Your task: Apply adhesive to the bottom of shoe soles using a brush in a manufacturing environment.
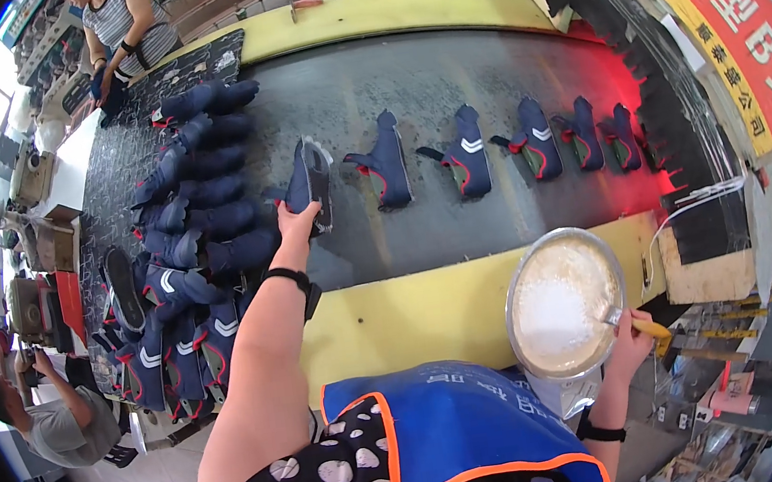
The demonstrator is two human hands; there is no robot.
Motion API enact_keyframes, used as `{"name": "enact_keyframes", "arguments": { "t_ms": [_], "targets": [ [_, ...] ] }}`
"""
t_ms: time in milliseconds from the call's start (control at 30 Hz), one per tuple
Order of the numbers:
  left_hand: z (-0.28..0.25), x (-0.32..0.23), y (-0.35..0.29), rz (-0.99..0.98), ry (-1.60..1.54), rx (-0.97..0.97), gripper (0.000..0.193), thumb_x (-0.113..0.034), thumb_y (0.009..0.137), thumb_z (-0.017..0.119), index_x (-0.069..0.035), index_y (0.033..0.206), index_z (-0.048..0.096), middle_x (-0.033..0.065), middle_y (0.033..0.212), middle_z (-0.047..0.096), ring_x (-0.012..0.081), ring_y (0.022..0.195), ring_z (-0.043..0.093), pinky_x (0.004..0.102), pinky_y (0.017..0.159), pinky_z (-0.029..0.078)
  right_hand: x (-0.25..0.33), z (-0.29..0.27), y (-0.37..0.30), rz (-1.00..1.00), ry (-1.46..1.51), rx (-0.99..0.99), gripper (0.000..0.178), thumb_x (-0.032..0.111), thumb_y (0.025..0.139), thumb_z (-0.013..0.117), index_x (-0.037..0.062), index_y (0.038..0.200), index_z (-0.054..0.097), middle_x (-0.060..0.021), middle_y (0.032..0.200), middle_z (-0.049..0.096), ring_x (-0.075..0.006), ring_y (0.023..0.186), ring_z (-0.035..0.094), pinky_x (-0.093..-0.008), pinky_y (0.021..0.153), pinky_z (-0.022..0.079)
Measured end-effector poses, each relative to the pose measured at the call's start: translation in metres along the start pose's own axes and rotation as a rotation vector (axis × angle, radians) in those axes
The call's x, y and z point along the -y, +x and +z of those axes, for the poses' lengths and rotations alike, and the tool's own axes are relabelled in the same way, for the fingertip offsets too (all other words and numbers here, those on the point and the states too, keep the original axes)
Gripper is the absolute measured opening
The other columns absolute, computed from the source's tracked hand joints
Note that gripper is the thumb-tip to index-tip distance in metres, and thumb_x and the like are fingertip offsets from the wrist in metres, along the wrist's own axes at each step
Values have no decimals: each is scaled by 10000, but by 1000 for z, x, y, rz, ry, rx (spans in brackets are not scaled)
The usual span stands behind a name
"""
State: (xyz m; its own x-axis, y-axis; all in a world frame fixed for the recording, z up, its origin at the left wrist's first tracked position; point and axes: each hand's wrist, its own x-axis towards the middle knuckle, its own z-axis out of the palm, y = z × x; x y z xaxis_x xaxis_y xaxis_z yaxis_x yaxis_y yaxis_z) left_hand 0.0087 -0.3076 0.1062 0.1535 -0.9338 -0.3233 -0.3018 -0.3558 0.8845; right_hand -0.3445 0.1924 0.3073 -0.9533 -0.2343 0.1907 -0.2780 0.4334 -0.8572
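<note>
My left hand (299, 221) grips the heel end of a navy shoe upper (306, 176), tilted so that its dark underside with a frayed pale edge shows. This shoe is over the left part of the grey conveyor belt (366, 80). At the lower right, my right hand (628, 346) is closed on a brush (649, 328) with a yellow handle. The brush head dips into a round metal pot (514, 322) of creamy white paste. To the right of the held shoe, several navy shoe uppers (470, 155) with red trim lie in a row on the belt.
Several more shoe uppers (225, 188) are piled on the dark table (109, 222) at left. Yellow boards (413, 305) edge the belt. A heater tunnel with a ragged black curtain (606, 31) glows red at right. Other people (123, 23) are at the far left, far side and left.
</note>
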Motion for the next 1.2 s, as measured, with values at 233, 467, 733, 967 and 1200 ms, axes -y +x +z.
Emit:
{"name": "enact_keyframes", "arguments": {
  "t_ms": [233, 467, 733, 967, 1200],
  "targets": [
    [10, -4, 5, 112, 582, 121, 942, -374, 710, 827, -192, 1495, 339, 229, 1364, 456, 407, 1217, 534, 479, 1054, 444, 20, 19, -3, -50, -88, 61, 89, 83, 934, 644, 1, 921, 611, 1, 753, 555, -63, 658, 492, -220, 587, 408],
    [-88, -58, -85, 724, 547, -336, 515, -139, 681, 787, -121, 1163, 607, 152, 1138, 532, 350, 1057, 537, 443, 938, 456, 30, 52, 16, -146, -50, 182, 121, 104, 961, 628, -16, 956, 618, -4, 814, 582, -61, 680, 489, -212, 612, 405],
    [-224, -84, -48, 347, 1001, -486, 576, -309, 728, 812, -118, 1216, 573, 156, 1126, 580, 359, 1065, 596, 457, 863, 523, 64, 93, 8, -210, 123, 277, 124, 125, 969, 631, 1, 964, 624, -3, 797, 575, -57, 672, 496, -202, 604, 401],
    [-246, -93, -24, 403, 981, -306, 361, -383, 829, 676, -126, 1083, 663, 137, 1059, 687, 368, 1002, 656, 473, 841, 529, 58, 73, -12, -139, 63, 236, 69, 75, 932, 646, 20, 932, 605, -6, 831, 563, -74, 714, 504, -220, 642, 419],
    [-241, -129, -89, 757, 614, -606, 454, -371, 848, 705, -2, 1104, 636, 181, 1018, 679, 401, 927, 661, 442, 787, 523, 45, 49, -14, -136, 230, 128, 44, 16, 909, 660, 7, 925, 620, -5, 800, 577, -49, 686, 518, -195, 618, 417]
  ]
}}
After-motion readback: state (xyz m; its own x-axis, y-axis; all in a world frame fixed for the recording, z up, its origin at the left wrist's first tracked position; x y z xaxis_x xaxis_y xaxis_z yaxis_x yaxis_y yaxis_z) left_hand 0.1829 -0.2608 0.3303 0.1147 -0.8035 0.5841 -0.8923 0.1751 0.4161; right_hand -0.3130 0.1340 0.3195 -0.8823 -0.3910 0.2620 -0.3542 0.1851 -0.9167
